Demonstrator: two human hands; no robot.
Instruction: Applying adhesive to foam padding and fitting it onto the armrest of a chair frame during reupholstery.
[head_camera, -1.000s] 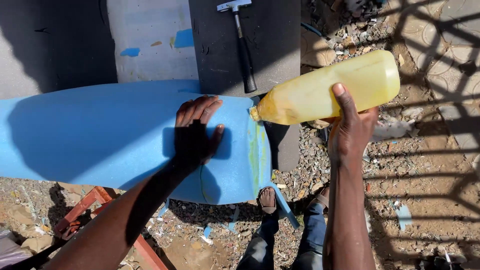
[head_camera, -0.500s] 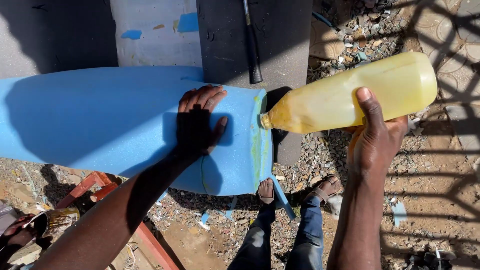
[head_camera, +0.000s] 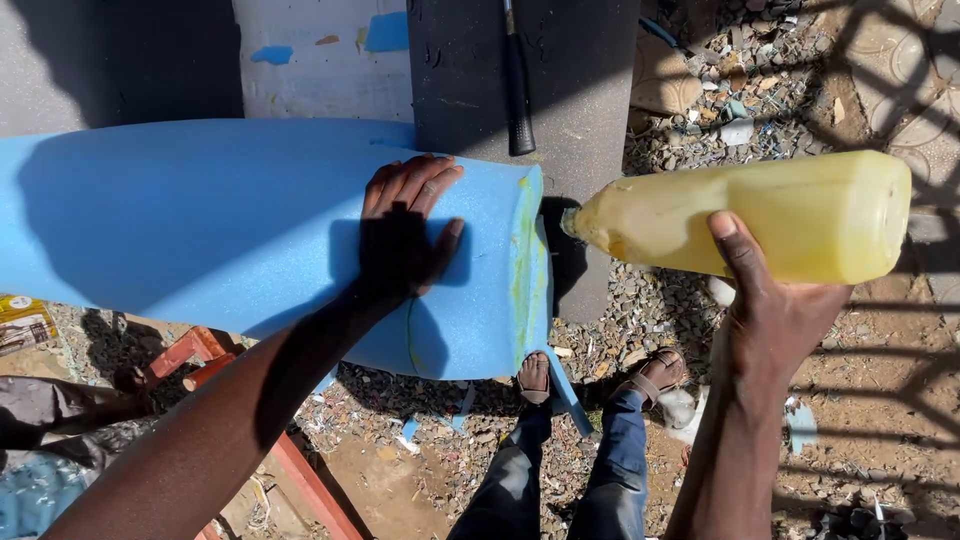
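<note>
**Pressing blue foam flat, tilting a yellow bottle at its end**

Pressing down with the left hand (head_camera: 405, 235), fingers spread wide and palm flat on the blue foam sheet (head_camera: 200, 230) near its right-hand end, likely steadying the curved foam so it keeps from shifting; gripping the translucent plastic bottle (head_camera: 760, 215) of yellowish liquid from below with the right hand (head_camera: 775, 310), thumb up over its side, fingers wrapped out of view; holding the bottle nearly level with its neck aimed at the foam's right edge (head_camera: 530, 270), just beside it but apart, seemingly for wetting that edge, already smeared yellow-green; lying behind, across a dark grey foam slab (head_camera: 580, 110), a black-handled hammer (head_camera: 517, 90), close to the slab's near edge; standing below on gravel littered with foam scraps, two sandalled feet (head_camera: 535, 375); showing under the foam's left part, a red metal frame (head_camera: 190, 350).
</note>
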